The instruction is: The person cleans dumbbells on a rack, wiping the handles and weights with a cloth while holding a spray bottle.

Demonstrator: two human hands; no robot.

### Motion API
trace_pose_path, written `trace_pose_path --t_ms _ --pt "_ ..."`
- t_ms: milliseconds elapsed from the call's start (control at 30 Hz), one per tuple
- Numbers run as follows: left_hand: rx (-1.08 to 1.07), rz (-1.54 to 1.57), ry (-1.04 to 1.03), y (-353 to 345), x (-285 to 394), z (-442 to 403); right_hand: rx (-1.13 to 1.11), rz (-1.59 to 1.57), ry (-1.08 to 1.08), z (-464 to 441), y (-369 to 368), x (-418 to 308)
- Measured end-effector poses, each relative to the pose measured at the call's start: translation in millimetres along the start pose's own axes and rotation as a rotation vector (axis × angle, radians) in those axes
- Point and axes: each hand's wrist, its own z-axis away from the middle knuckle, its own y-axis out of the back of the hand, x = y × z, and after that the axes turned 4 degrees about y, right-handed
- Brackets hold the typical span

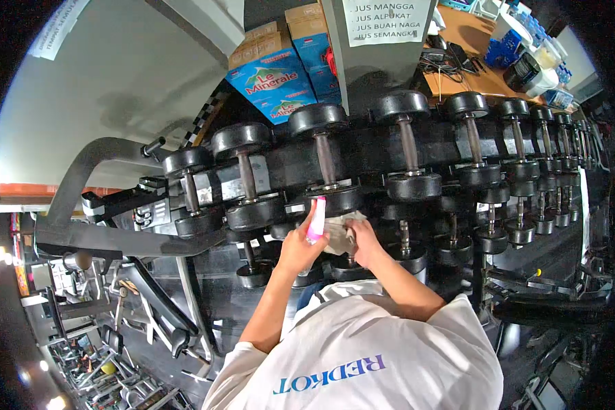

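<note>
My left hand [302, 247] is wrapped round a spray bottle with a white and pink top [318, 219], held upright in front of my chest. Close beside it, my right hand [364, 240] grips a crumpled greyish cloth [339, 234]. Both hands are in front of the rack of black dumbbells, just below the near head of one dumbbell [326, 160] on the upper tier. Part of the bottle's body is hidden by my fingers. More dumbbells, such as one with a brown handle [408, 145], stand in a row to the right.
A lower tier of dumbbells [492, 232] runs beneath the upper one. Behind the rack are blue water cartons [270, 78], a pillar with a paper sign [388, 20] and a wooden counter [461, 31] with containers. A grey machine frame [82, 178] stands at the left.
</note>
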Motion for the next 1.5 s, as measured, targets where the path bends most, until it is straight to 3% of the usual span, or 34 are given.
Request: trace_pose_path --t_ms 67,133,167,267,367,400,467,500,567,667,733,800,933,1067,1133,1200,1267,1333,1500 --pt "0.005 0.048 -0.040 -3 -6 -2 0.028 0.016 0.086 20 6 -7" --pt "0.012 0.095 -0.083 -2 -7 -4 0.075 0.287 0.330 37 10 -18" --pt "0.006 0.055 -0.067 -1 -6 -4 -0.032 0.483 0.569 28 27 -22" --pt "-0.005 0.047 -0.055 -1 -5 -2 -0.078 0.561 0.842 47 -6 -74" --pt "-0.003 0.072 -0.083 -2 -8 -5 -0.177 1.130 0.965 16 -4 -76" --pt "0.002 0.068 -0.094 -4 -13 -6 -0.355 1.276 1.110 -3 -11 -76" --pt "-0.001 0.106 -0.069 -10 -27 -11 -0.211 1.441 1.342 -16 -20 -69" --pt "0.022 0.100 -0.091 -10 -23 -11 -0.212 1.444 1.348 -21 -28 -74" --pt "0.055 0.099 -0.107 -10 -19 -8 -0.111 1.253 0.778 -30 -42 -86" --pt "0.054 0.146 -0.089 -9 -12 -5 -0.165 1.246 0.657 -53 -39 -94" --pt "0.075 0.070 -0.093 -6 -4 -1 -0.129 1.272 0.673 -68 -30 -93" --pt "0.063 0.093 -0.087 -7 -9 -4 -0.078 1.017 0.620 -68 -23 -95" --pt "0.012 0.128 -0.069 -6 -11 -3 0.042 0.950 0.658 -62 -5 -85" --pt "-0.022 0.285 -0.082 -12 -19 1 -0.047 1.025 0.722 -17 -15 -84" --pt "-0.018 0.472 -0.104 -24 -41 3 -0.128 1.277 0.991 -10 -25 -81" --pt "0.005 0.525 -0.084 -44 -76 2 -0.275 1.741 1.056 -5 -44 -80" --pt "0.054 0.843 -0.170 -54 -93 10 -0.334 2.085 1.026 7 -75 -70" --pt "0.060 0.848 -0.144 -49 -96 21 -0.295 2.117 1.305 4 -95 -54" --pt "0.005 0.824 -0.083 -34 -109 49 -0.360 2.416 0.977 -54 -131 -21"
